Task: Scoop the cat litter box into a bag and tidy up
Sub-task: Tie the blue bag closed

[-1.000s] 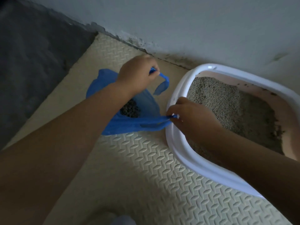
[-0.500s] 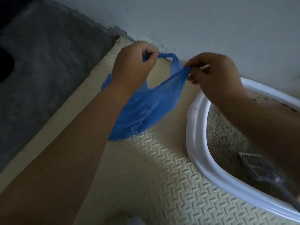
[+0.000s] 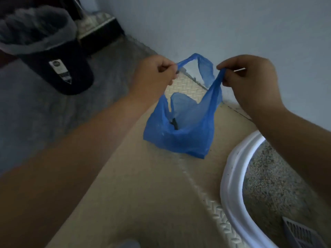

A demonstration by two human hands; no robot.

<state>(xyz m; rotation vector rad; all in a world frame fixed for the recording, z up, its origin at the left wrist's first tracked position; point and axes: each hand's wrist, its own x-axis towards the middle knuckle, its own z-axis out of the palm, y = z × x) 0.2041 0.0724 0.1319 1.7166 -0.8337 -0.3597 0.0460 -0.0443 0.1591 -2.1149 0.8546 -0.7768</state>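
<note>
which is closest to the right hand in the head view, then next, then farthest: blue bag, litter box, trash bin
1. blue bag: its handle is pinched in the right hand itself.
2. litter box: below that hand, on the right.
3. trash bin: far left, beyond the left hand.

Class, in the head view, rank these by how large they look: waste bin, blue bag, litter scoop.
Largest: waste bin, though farther off.
Then blue bag.
Smallest: litter scoop, but the frame edge cuts it, so its true size is unsure.
</note>
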